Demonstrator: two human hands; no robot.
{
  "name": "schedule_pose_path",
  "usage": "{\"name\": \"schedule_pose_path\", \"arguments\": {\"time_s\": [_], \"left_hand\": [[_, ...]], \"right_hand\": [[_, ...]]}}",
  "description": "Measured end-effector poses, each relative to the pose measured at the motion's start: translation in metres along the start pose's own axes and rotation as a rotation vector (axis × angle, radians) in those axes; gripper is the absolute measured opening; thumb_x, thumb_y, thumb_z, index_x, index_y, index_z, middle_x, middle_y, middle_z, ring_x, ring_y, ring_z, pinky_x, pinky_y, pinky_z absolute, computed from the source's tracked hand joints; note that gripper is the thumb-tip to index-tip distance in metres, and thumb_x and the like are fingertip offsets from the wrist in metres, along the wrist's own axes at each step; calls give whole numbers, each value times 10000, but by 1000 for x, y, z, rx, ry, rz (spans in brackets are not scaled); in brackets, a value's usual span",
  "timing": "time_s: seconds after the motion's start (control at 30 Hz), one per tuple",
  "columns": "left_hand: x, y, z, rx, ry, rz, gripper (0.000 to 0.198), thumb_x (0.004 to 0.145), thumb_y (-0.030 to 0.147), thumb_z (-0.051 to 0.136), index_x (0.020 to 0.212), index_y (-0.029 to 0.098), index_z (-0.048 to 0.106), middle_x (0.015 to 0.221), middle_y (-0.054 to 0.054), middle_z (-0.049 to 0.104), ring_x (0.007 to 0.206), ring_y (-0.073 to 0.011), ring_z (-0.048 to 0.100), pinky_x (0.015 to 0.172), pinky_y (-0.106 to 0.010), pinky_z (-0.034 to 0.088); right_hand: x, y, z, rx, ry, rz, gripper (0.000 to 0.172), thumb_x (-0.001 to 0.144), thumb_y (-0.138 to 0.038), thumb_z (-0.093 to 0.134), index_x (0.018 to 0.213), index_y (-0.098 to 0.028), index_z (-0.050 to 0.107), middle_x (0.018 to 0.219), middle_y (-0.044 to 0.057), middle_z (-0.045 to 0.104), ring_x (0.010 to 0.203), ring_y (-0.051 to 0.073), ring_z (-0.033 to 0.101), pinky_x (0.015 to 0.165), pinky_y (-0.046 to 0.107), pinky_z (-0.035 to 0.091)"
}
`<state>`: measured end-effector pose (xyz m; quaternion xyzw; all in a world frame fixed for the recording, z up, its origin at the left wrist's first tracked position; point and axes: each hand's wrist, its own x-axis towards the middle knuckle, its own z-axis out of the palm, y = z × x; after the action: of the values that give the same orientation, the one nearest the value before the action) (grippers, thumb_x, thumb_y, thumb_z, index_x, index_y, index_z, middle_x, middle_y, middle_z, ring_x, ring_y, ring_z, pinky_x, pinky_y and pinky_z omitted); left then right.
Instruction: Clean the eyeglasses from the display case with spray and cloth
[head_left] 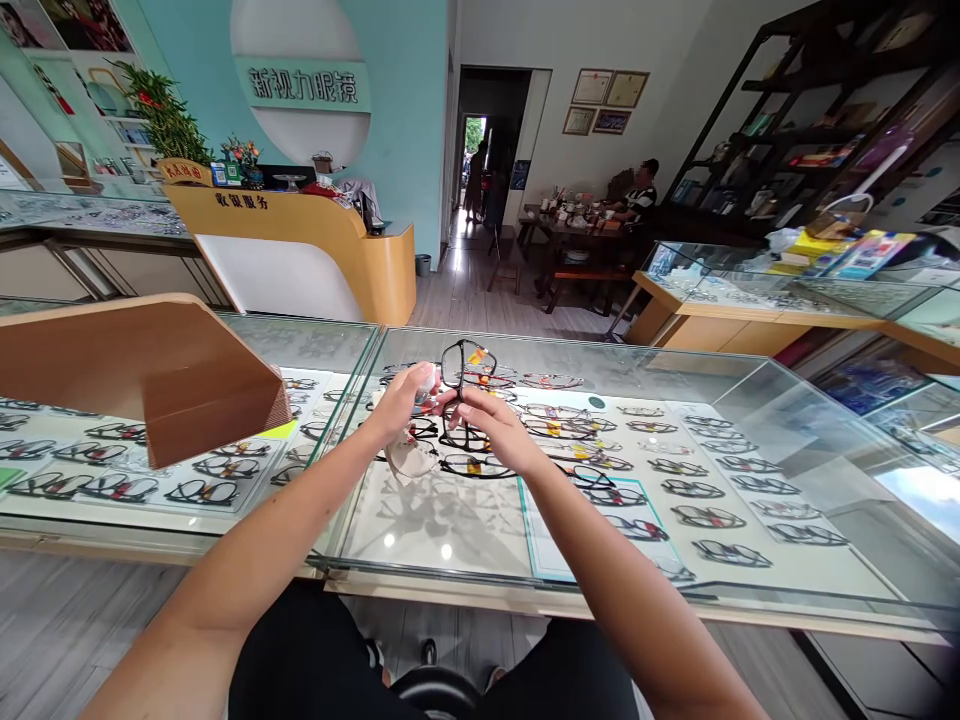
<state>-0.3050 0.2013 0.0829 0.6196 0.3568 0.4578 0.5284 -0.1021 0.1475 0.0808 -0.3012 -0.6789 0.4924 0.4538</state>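
Observation:
Over the glass display case, my right hand (491,425) is closed on a pair of black-framed eyeglasses (460,378), turned on end with one lens above the other. An orange sticker shows on the upper lens. Close beside it, my left hand (399,405) is closed, its fingertips near the frame. A pale cloth (411,458) hangs below this hand, and a small whitish thing by the thumb is too unclear to name. Several dark eyeglasses (480,467) with orange tags lie around and beneath my hands; whether they rest on or under the glass I cannot tell.
Rows of eyeglasses (720,516) fill the display case (810,375). A brown cardboard piece (142,365) juts in at left. Beyond are a yellow-and-white counter (300,250), another case (720,315) at right, and a person (639,198) seated by a table.

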Motion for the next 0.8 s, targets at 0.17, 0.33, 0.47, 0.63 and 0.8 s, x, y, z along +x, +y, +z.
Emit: {"name": "schedule_pose_path", "arguments": {"time_s": [0.17, 0.33, 0.47, 0.63, 0.8], "left_hand": [[-4, 4, 1, 99, -42, 31, 531, 945, 734, 548, 843, 215, 605, 843, -28, 610, 775, -192, 573, 726, -318, 493], [-7, 2, 2, 348, -148, 108, 515, 982, 699, 493, 781, 227, 534, 778, -8, 527, 756, -191, 473, 720, -338, 410], [-10, 1, 5, 369, -185, 112, 502, 980, 681, 468, 777, 225, 521, 770, -4, 518, 738, -186, 447, 699, -339, 359], [-5, 6, -5, 270, -58, 154, 541, 978, 731, 493, 809, 224, 580, 807, -24, 580, 765, -201, 511, 765, -350, 441], [27, -8, -51, 312, 335, 157, 373, 959, 589, 566, 851, 232, 589, 886, -38, 617, 816, -204, 524, 818, -342, 462]], "right_hand": [[3, 5, -6, 104, 114, 0, 368, 1013, -555, 721, 1181, -244, 824, 1091, 56, 802, 923, 220, 681, 879, 361, 519], [6, 11, -9, 242, 219, 26, 369, 978, -547, 753, 1198, -258, 816, 1107, 47, 788, 920, 219, 680, 827, 344, 497], [6, 10, -7, 260, 231, 44, 391, 954, -560, 771, 1188, -250, 811, 1126, 54, 786, 912, 222, 682, 824, 349, 511], [4, 6, -6, 269, 215, 43, 385, 978, -548, 746, 1217, -251, 804, 1168, 67, 811, 915, 222, 689, 807, 348, 518], [4, 3, -8, 292, 237, 44, 388, 957, -535, 754, 1211, -245, 800, 1178, 81, 825, 885, 212, 691, 773, 340, 512]]}}
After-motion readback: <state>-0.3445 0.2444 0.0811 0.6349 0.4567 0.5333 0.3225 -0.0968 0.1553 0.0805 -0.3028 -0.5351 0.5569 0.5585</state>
